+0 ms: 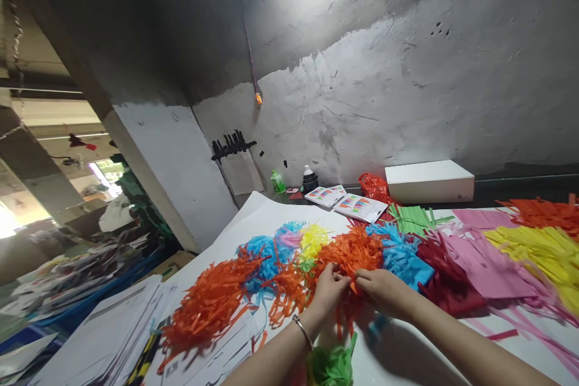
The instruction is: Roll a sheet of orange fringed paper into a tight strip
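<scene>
My left hand and my right hand meet at the middle of the white table, both pinching the same bunch of orange fringed paper strips. A thin bracelet circles my left wrist. More orange fringe lies to the left. Blue fringe, yellow fringe and pink fringe are piled just behind it. A green paper tuft sits under my forearms near the table's front.
Right of my hands lie blue, dark red, pink, yellow, green and orange paper stacks. A white box, printed cards, two bottles and a red bag line the wall. Paper sheets are stacked left.
</scene>
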